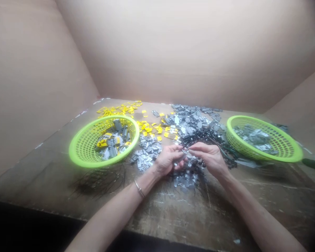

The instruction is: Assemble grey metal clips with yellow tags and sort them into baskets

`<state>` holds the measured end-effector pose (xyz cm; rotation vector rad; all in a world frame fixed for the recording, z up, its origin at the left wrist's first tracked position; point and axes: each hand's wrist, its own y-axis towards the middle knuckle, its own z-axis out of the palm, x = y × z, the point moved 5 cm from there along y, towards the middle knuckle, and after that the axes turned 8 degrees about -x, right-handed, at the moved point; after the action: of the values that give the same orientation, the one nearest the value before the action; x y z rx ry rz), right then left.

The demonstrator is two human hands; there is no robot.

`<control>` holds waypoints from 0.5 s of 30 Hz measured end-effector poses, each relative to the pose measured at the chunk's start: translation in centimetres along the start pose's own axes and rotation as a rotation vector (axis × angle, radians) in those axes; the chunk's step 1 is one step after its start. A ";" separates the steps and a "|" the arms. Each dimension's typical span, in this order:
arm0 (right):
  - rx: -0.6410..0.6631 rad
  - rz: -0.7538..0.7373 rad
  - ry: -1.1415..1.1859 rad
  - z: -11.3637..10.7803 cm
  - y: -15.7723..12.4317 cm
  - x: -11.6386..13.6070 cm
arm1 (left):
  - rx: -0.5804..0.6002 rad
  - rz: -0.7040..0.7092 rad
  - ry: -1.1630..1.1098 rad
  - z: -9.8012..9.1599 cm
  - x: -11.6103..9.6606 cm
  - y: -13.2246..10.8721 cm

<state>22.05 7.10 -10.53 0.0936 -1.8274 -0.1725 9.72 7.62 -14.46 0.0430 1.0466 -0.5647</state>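
My left hand [168, 161] is closed around a small silvery metal piece [184, 154], held just above the worktop. The thumb and fingers of my right hand [210, 158] are pinched together at the right side of that piece; whether they grip it or some tinier part is too small to tell. Beneath both hands lie loose flat metal plates [185, 181]. Just beyond the fingertips spreads a heap of dark, shiny small parts [201, 137]. To the left of my left hand is a pile of silver plates [148, 154].
A green basket [77, 159] at left contains grey and yellow pieces. Another green basket [295, 154] at right has silvery plates inside. Yellow frames [112, 110] and grey plates [196, 117] are scattered at the back of the worn table [170, 217], near the walls. Thin dark wires [99, 182] lie by the left basket.
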 end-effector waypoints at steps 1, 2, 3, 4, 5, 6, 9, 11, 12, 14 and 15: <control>0.008 -0.002 0.002 0.1 0.0 0.0 | 0.002 -0.015 0.011 0.1 0.2 0.0; 0.015 -0.008 0.001 0.2 -0.1 0.0 | -0.002 -0.025 0.020 0.1 0.3 0.0; 0.019 -0.017 -0.002 0.2 -0.1 0.0 | -0.008 -0.027 0.024 0.1 0.4 0.0; 0.023 -0.028 -0.004 0.3 -0.1 0.1 | -0.013 -0.024 0.023 0.0 0.5 0.0; 0.027 -0.038 -0.006 0.3 -0.2 0.2 | -0.015 -0.017 0.018 0.0 0.5 0.0; 0.030 -0.045 -0.005 0.3 -0.2 0.2 | -0.016 -0.011 0.012 -0.1 0.6 0.0; 0.048 -0.057 -0.009 0.5 -0.3 0.4 | -0.016 -0.003 -0.004 -0.3 0.6 0.1; 0.059 -0.073 -0.016 0.6 -0.4 0.6 | -0.016 -0.002 -0.007 -0.3 0.5 0.1; 0.062 -0.083 -0.020 0.7 -0.4 0.6 | -0.017 -0.001 -0.007 -0.3 0.5 0.1; 0.064 -0.103 -0.028 0.8 -0.4 0.7 | -0.018 0.001 -0.009 -0.3 0.4 0.1; 0.061 -0.109 -0.035 0.9 -0.4 0.7 | -0.021 0.002 -0.010 -0.3 0.4 0.1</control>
<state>21.00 6.66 -10.17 0.2348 -1.8637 -0.1959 9.67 7.61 -14.93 0.0224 1.0421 -0.5513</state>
